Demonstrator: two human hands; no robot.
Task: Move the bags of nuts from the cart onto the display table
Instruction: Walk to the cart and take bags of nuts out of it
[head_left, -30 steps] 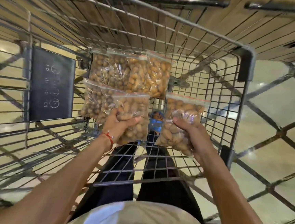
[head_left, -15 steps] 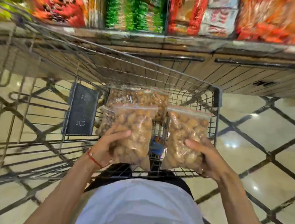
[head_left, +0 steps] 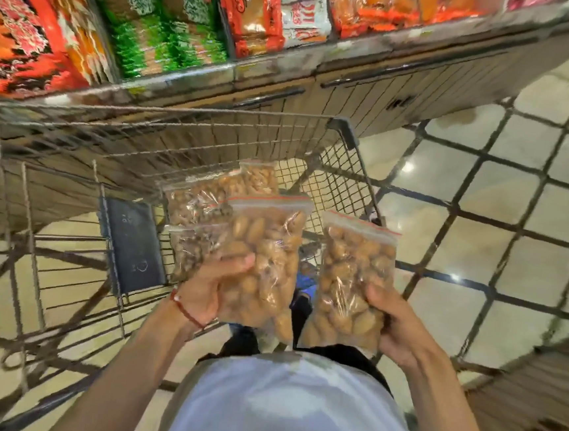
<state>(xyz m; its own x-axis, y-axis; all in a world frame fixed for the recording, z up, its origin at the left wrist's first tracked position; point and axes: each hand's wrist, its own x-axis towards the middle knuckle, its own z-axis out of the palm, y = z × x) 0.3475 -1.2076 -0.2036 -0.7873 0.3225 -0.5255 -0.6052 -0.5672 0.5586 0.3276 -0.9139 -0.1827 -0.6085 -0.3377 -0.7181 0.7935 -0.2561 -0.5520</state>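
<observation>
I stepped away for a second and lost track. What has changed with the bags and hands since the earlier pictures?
Both hands have lifted their bags up out of the cart: the left hand keeps its bag of nuts, the right hand keeps the other bag. Nothing was released. The remaining bags stay in the cart.

Nothing here can be read with any certainty — the dark plate (head_left: 132, 243) on the wire cart (head_left: 215, 130) carries pale marks and a small round symbol, too blurred to make out. The snack packets (head_left: 149, 18) on the shelf above show printed lettering in white and red, smeared by motion — no word or brand is legible
</observation>
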